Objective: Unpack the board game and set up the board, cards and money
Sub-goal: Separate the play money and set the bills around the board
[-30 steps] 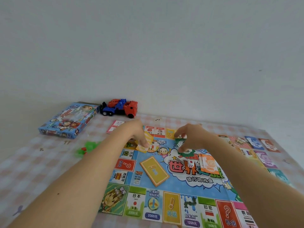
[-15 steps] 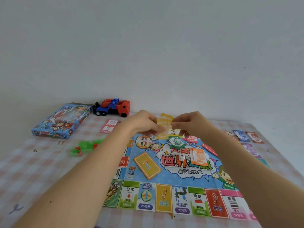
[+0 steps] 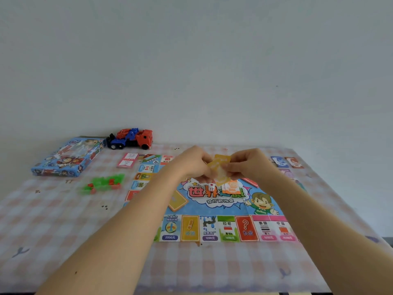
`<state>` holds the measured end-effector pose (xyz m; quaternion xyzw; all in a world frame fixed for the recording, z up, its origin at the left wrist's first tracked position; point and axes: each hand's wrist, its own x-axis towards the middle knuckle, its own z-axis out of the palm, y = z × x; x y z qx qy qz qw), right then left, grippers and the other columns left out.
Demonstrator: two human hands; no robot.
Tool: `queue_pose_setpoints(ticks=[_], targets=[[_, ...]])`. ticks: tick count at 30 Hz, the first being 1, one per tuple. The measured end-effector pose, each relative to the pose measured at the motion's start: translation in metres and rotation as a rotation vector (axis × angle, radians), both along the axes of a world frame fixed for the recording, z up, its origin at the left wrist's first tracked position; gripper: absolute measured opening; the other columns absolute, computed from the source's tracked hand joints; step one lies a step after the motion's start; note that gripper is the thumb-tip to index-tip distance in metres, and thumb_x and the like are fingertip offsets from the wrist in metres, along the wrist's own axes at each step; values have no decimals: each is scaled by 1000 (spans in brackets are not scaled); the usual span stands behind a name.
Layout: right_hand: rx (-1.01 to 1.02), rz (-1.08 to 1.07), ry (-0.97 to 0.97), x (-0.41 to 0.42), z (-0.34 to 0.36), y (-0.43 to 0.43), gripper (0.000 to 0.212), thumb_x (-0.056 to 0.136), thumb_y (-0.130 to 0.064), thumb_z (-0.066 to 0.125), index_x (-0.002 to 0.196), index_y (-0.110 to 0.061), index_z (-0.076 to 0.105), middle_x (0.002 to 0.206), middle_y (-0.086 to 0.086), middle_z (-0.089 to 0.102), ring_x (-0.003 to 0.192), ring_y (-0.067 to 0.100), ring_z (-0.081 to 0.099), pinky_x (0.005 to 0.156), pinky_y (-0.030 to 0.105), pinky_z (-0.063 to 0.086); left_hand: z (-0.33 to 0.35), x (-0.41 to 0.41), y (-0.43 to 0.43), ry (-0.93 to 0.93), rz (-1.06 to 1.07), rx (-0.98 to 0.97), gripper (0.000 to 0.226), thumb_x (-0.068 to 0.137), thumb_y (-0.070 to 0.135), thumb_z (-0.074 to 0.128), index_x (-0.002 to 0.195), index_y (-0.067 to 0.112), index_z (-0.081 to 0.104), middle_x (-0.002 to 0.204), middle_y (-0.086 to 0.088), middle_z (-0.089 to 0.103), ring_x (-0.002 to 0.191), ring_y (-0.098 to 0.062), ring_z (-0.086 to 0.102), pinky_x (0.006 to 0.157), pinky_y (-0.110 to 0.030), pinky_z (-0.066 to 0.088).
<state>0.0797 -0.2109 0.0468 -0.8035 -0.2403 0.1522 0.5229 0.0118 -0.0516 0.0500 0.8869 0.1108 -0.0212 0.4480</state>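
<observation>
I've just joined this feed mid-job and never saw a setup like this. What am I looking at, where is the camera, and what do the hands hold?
No machine: a person works with bare hands, and the single camera sits on their head, looking forward and down. The left hand and right hand pinch yellow cards above the unfolded game board on a checked tablecloth. On the board lie orange cards and a die. Left of it are green and red pieces, the game box and a toy truck.

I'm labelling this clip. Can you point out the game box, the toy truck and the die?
game box (image 3: pixel 68 157), head view, middle of its printed lid.
toy truck (image 3: pixel 144 139), head view, on its red cab.
die (image 3: pixel 211 186), head view, on its white face.
</observation>
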Motion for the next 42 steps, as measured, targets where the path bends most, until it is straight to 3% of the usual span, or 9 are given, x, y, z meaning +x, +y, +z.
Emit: queue_pose_setpoints(ticks=[6, 11, 14, 19, 22, 26, 32, 37, 42], targets=[[-74, -34, 11, -14, -26, -30, 9, 79, -7, 75, 83, 1, 73, 78, 19, 72, 60, 17, 66, 67, 25, 60, -11, -8, -26, 9, -28, 142, 19, 76, 4, 75, 82, 16, 63, 86, -14, 73, 78, -24, 72, 78, -38, 59], [-96, -24, 12, -22, -36, -36, 10, 79, -3, 73, 89, -3, 73, 74, 10, 70, 53, 9, 64, 55, 15, 54, -15, -9, -39, -45, -41, 221, 20, 74, 5, 77, 85, 19, 66, 86, -6, 73, 76, -19, 72, 77, -39, 59], [-100, -32, -11, -23, -36, -38, 7, 80, -5, 72, 87, -5, 73, 72, 8, 70, 54, 9, 63, 55, 15, 53, -13, -10, -44, -126, -33, 303, 15, 74, 12, 78, 86, 17, 70, 80, -1, 72, 71, -14, 68, 73, -31, 57], [-175, -13, -59, -22, -38, -37, 5, 78, -14, 76, 82, -17, 74, 77, 8, 74, 69, 16, 69, 79, 35, 59, -14, -11, -44, -231, 2, 346, 17, 70, 24, 82, 84, 20, 73, 76, 7, 70, 71, -4, 65, 67, -20, 52], [-188, -27, -70, -21, -40, -36, 4, 78, -14, 75, 82, -15, 75, 77, 9, 74, 72, 21, 70, 81, 42, 58, -14, -11, -44, -247, 10, 305, 21, 69, 24, 83, 86, 19, 72, 77, 7, 70, 70, -1, 64, 64, -16, 50], [-219, -45, -97, -20, -36, -36, 9, 79, -13, 75, 88, -11, 75, 79, 9, 74, 64, 12, 66, 77, 34, 59, -11, -15, -40, -184, 14, 306, 26, 70, 19, 83, 93, 20, 70, 83, 6, 68, 71, -3, 61, 56, -14, 40], [-254, -14, -113, -24, -38, -32, 10, 79, -9, 73, 88, -11, 76, 80, 11, 74, 63, 12, 64, 69, 29, 57, -15, -15, -44, -61, -50, 378, 30, 75, 9, 75, 103, 15, 68, 93, -2, 71, 82, -18, 67, 71, -28, 53], [-228, -32, -123, -21, -37, -32, 9, 79, -12, 73, 87, -15, 76, 79, 8, 74, 66, 13, 66, 72, 29, 57, -13, -14, -44, -61, -51, 388, 24, 74, 9, 75, 96, 15, 69, 90, -2, 71, 78, -18, 66, 70, -30, 54], [-250, -30, -123, -23, -41, -32, 9, 82, -9, 70, 89, -11, 76, 80, 12, 74, 60, 10, 62, 63, 23, 53, -17, -14, -46, -39, -88, 457, 11, 79, 9, 68, 88, 12, 74, 83, -5, 74, 66, -10, 63, 63, -22, 50]])
